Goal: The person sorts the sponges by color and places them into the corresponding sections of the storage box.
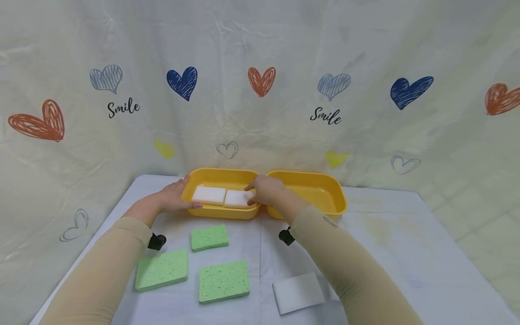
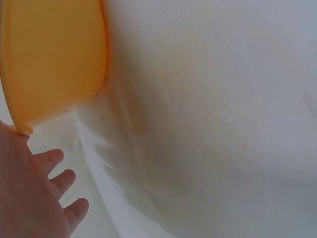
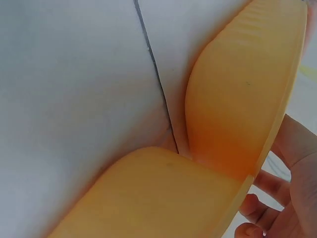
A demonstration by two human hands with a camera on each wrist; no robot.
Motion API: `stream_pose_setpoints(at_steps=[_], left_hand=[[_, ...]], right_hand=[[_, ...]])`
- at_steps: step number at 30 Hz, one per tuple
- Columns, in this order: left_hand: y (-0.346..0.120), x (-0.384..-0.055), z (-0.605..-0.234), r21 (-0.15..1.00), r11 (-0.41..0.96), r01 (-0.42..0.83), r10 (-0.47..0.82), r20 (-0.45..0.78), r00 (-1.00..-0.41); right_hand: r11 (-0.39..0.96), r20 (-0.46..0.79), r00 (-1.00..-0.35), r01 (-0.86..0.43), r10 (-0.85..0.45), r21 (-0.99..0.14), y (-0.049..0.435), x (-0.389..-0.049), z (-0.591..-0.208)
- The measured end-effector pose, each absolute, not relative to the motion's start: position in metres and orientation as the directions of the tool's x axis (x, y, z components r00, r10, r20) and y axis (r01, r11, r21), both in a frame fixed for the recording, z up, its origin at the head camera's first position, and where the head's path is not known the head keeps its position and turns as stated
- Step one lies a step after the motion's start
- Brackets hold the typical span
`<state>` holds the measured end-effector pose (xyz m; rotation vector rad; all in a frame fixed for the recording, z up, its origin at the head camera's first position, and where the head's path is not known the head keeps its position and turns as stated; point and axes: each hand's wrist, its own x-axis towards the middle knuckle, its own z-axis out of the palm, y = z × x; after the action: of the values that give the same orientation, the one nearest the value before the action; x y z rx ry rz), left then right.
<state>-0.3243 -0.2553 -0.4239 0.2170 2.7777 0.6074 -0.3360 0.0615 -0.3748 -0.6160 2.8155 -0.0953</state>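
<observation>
In the head view, two white sponges lie side by side in the left yellow tray, a left white sponge (image 1: 209, 195) and a right white sponge (image 1: 235, 198). My left hand (image 1: 174, 195) rests at this tray's (image 1: 227, 212) left end, thumb along the front side and the fingers by the rim. Its fingers look spread in the left wrist view. Over the tray's right end, my right hand (image 1: 266, 189) reaches in with its fingertips at the right white sponge; its fingers are slightly bent. Whether they touch the sponge is hard to tell.
A second yellow tray (image 1: 321, 192) stands right beside the first. Nearer on the white table lie green sponges: a small one (image 1: 209, 238), a left one (image 1: 162, 270) and a middle one (image 1: 224, 281). A white sponge (image 1: 298, 292) lies by my right sleeve, another partly hidden.
</observation>
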Motion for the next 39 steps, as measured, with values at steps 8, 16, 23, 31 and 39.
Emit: stream_pose_setpoints(at_steps=[8,16,23,31,39], left_hand=[[-0.255,-0.323,-0.423,0.423,0.902,0.087,0.212,-0.259,-0.942],[-0.255,-0.323,-0.422,0.431,0.897,0.093,0.223,-0.263,-0.939],[-0.253,-0.32,-0.42,0.435,0.897,0.076,0.211,-0.271,-0.939],[-0.257,-0.327,-0.429,0.436,0.896,0.081,0.21,-0.258,-0.943],[-0.258,-0.327,-0.426,0.429,0.896,0.11,0.234,-0.248,-0.94]], right_hand=[[0.906,-0.194,-0.895,-0.358,-0.402,-0.225,0.073,-0.328,-0.372],[0.89,-0.142,-0.905,-0.348,-0.401,-0.296,0.088,-0.313,-0.362],[0.88,-0.111,-0.903,-0.368,-0.416,-0.301,0.115,-0.295,-0.358],[0.855,-0.073,-0.882,-0.427,-0.466,-0.294,0.147,-0.263,-0.358],[0.85,-0.087,-0.863,-0.464,-0.497,-0.25,0.174,-0.228,-0.364]])
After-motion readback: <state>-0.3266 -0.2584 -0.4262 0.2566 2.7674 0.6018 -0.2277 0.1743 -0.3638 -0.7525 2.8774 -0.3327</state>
